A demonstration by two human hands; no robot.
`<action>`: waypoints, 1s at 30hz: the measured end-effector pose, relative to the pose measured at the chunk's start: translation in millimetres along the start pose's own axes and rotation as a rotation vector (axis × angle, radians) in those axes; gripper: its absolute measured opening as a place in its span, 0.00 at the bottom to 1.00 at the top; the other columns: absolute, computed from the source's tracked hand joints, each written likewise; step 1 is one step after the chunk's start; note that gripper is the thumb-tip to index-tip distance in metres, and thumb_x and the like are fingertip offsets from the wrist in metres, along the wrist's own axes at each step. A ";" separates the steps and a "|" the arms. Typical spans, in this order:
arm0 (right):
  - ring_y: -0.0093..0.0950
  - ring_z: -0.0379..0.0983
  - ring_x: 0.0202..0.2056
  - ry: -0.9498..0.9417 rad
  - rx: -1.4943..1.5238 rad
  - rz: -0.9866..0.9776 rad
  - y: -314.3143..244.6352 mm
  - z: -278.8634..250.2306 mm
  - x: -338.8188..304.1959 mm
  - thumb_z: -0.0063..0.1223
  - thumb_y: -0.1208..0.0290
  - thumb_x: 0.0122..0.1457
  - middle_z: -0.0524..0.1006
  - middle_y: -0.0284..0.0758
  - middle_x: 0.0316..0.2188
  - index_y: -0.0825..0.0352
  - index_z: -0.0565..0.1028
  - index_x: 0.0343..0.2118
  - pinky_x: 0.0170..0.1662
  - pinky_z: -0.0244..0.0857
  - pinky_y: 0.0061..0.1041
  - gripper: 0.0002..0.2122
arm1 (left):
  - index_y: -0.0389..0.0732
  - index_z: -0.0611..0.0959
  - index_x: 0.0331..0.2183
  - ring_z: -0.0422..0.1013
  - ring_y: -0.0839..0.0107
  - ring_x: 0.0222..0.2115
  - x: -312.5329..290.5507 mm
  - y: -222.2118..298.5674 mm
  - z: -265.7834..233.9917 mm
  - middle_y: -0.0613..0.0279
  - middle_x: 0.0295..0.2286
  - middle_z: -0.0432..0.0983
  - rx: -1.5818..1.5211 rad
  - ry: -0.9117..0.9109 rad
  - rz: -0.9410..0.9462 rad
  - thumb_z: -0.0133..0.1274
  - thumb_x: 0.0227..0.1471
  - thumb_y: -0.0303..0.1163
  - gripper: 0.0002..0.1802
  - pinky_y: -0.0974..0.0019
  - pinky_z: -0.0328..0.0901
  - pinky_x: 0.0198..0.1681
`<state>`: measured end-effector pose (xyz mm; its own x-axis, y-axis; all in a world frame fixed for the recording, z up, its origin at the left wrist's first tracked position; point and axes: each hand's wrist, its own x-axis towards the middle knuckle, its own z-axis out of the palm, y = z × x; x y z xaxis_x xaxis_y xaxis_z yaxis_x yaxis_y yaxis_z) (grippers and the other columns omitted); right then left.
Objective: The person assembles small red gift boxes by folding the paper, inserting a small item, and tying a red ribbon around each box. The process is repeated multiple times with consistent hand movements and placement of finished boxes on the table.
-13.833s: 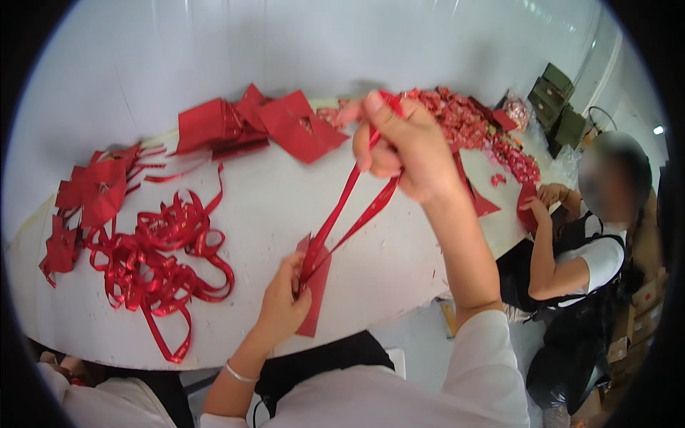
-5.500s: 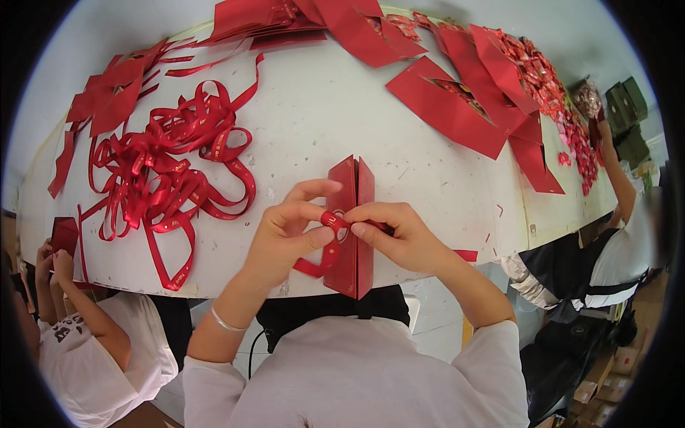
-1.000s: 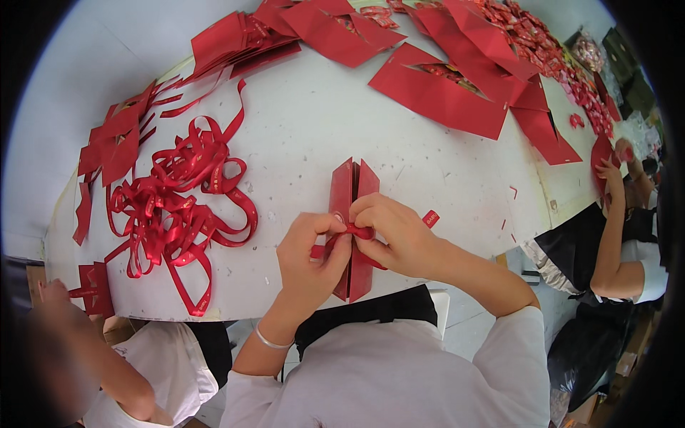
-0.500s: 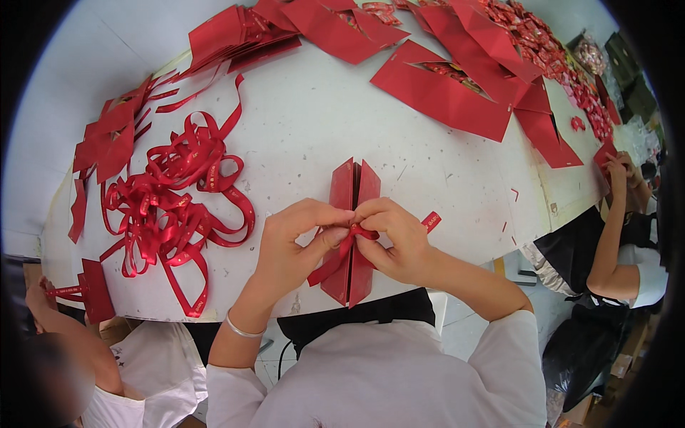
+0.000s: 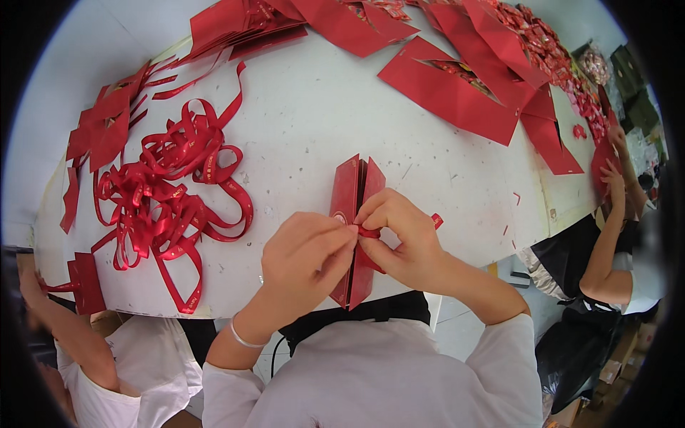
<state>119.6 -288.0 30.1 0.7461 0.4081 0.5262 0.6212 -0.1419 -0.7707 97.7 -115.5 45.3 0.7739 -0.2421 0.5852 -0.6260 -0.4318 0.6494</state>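
Observation:
A narrow red folded gift box (image 5: pixel 347 187) stands on the table before me, a dark gap running along its top between two panels. Around its middle goes a red ribbon (image 5: pixel 369 232), bunched at the top. My right hand (image 5: pixel 405 239) pinches the ribbon between thumb and fingers over the gap, and a ribbon tail (image 5: pixel 437 220) pokes out beyond that hand. From the other side my left hand (image 5: pixel 303 258) has its fingertips pressed together at the same spot, meeting the right fingertips. What lies within the left pinch is mostly hidden; ribbon shows right beside it.
A tangled heap of printed red ribbon (image 5: pixel 175 189) lies on the white table (image 5: pixel 307 114) to the left. Red boxes (image 5: pixel 457 93) and small red wrapped packets (image 5: pixel 531 43) crowd the far right. Co-workers sit on both sides; the left one's arm (image 5: pixel 75 332) reaches toward another red box (image 5: pixel 85 283).
My left hand has turned over, its fingers now closing together at the ribbon; the loop that hung below it no longer shows. The right hand keeps its pinch. The view has shifted slightly.

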 end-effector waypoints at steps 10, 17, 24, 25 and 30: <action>0.26 0.69 0.27 0.104 -0.137 -0.192 13.3 10.5 -14.5 0.52 0.90 0.44 0.72 0.42 0.31 0.69 0.67 0.30 0.25 0.64 0.20 0.12 | 0.33 0.81 0.34 0.71 0.71 0.24 -16.1 2.2 9.4 0.56 0.26 0.77 -0.505 0.078 -0.417 0.52 0.47 0.17 0.09 0.74 0.64 0.28; 0.29 0.70 0.28 0.117 0.002 -0.086 12.5 8.4 -13.4 0.54 0.90 0.42 0.72 0.40 0.30 0.69 0.67 0.29 0.27 0.65 0.21 0.12 | 0.36 0.82 0.34 0.71 0.71 0.27 8.4 -11.2 -13.5 0.60 0.27 0.76 -0.391 -0.216 -0.275 0.55 0.44 0.18 0.11 0.72 0.65 0.30; 0.28 0.72 0.31 -0.029 0.080 0.051 2.2 -4.7 -2.8 0.52 0.92 0.45 0.74 0.41 0.33 0.71 0.69 0.29 0.30 0.67 0.21 0.10 | 0.35 0.78 0.27 0.69 0.64 0.26 15.9 -21.5 -14.5 0.59 0.27 0.73 -0.074 -0.199 0.115 0.59 0.39 0.20 0.08 0.67 0.65 0.29; 0.28 0.73 0.33 -0.084 0.084 0.068 0.3 -10.1 1.0 0.51 0.91 0.46 0.74 0.42 0.34 0.71 0.70 0.29 0.31 0.68 0.20 0.09 | 0.35 0.78 0.27 0.69 0.64 0.26 16.6 -22.0 -15.4 0.59 0.27 0.73 -0.050 -0.203 0.119 0.59 0.39 0.20 0.08 0.66 0.65 0.29; 0.27 0.74 0.35 -0.193 0.047 0.159 -7.4 -23.8 -0.3 0.51 0.89 0.50 0.75 0.43 0.37 0.71 0.70 0.29 0.33 0.69 0.21 0.07 | 0.37 0.74 0.25 0.69 0.65 0.27 13.1 -22.1 -20.1 0.61 0.26 0.70 -0.004 -0.247 0.058 0.56 0.39 0.19 0.08 0.69 0.67 0.28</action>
<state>120.4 -308.5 44.2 0.7712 0.5489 0.3224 0.4846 -0.1778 -0.8565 119.7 -91.6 48.3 0.7360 -0.4716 0.4856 -0.6703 -0.4076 0.6202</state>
